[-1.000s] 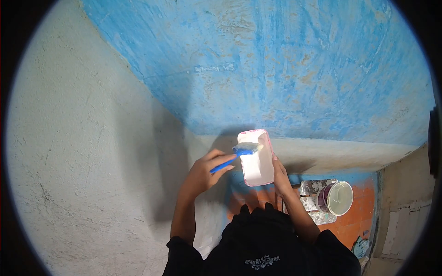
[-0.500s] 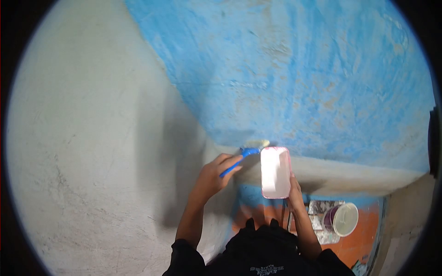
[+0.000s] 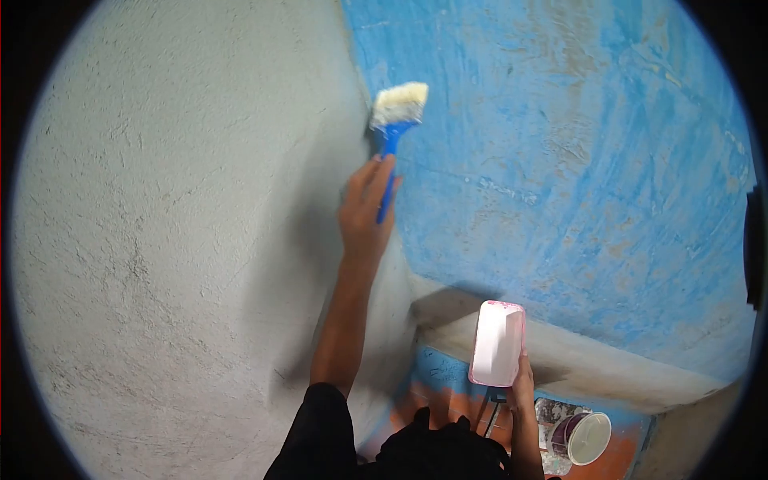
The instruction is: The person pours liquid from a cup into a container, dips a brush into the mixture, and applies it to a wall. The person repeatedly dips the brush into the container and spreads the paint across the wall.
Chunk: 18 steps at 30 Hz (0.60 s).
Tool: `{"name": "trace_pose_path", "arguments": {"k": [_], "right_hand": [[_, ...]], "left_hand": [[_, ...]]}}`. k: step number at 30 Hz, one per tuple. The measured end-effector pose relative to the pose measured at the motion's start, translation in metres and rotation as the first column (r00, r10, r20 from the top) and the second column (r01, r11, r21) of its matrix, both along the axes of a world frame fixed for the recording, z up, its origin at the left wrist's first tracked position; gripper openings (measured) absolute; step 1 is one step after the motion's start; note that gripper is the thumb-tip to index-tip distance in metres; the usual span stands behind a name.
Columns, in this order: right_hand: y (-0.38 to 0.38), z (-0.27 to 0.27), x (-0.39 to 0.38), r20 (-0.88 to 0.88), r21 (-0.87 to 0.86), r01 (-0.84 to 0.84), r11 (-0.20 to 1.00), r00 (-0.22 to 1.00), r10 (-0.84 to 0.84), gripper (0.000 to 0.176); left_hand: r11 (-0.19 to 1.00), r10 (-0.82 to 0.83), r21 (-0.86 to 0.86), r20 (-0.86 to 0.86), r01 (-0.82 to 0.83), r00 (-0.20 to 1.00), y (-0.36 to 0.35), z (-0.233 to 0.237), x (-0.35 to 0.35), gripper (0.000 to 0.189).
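My left hand (image 3: 369, 200) is closed around the blue handle of a wide paintbrush (image 3: 398, 108). Its pale bristles point up, close to the corner where the grey wall (image 3: 184, 200) meets the blue wall (image 3: 512, 144). Lower and to the right, my right hand (image 3: 522, 390) grips the side of a white rectangular container (image 3: 497, 344) with pink edges. The container's open top faces me, and its inside looks white. Whether the bristles touch the wall is hard to tell.
A pale ledge (image 3: 592, 348) runs along the foot of the blue wall. Below it, a round bucket (image 3: 589, 438) stands by a paint-spattered surface (image 3: 556, 412) above the orange floor (image 3: 624, 456). A dark object (image 3: 754, 248) shows at the right edge.
My left hand has swung up with the brush, from beside the container to high on the wall corner. The container and my right hand sit lower and slightly further right; the view has shifted.
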State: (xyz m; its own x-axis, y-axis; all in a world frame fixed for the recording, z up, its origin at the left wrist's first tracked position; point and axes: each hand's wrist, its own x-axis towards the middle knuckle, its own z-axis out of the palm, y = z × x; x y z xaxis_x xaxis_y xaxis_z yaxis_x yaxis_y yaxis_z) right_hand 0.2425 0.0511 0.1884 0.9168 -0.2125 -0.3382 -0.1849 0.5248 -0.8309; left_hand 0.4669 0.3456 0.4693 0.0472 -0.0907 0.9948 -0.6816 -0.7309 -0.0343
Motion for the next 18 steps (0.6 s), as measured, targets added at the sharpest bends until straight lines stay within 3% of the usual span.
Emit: {"name": "trace_pose_path", "arguments": {"k": [5, 8, 12, 16, 18], "right_hand": [[0.007, 0.009, -0.003, -0.026, -0.045, 0.004, 0.999, 1.000, -0.005, 0.059], [0.010, 0.007, -0.001, -0.052, -0.037, 0.044, 0.998, 0.998, -0.046, 0.060], [0.007, 0.004, -0.001, -0.055, -0.050, -0.029, 0.998, 0.998, 0.026, 0.067], [0.013, 0.008, -0.002, -0.092, -0.043, -0.022, 0.999, 0.996, 0.018, 0.066], [0.017, 0.010, -0.001, -0.090, -0.056, -0.017, 0.998, 0.996, 0.012, 0.066]], "left_hand": [[0.998, 0.056, 0.035, -0.061, -0.054, 0.997, -0.007, -0.099, 0.018, 0.045], [0.999, 0.032, 0.004, -0.158, -0.032, 0.987, -0.007, -0.167, 0.011, 0.044], [1.000, -0.014, 0.001, -0.325, 0.015, 0.946, -0.003, -0.251, -0.010, 0.045], [0.998, -0.049, 0.007, -0.516, 0.061, 0.855, 0.005, -0.309, -0.047, 0.046], [0.989, -0.145, -0.078, -0.603, 0.123, 0.785, 0.009, -0.322, -0.069, 0.044]]}}
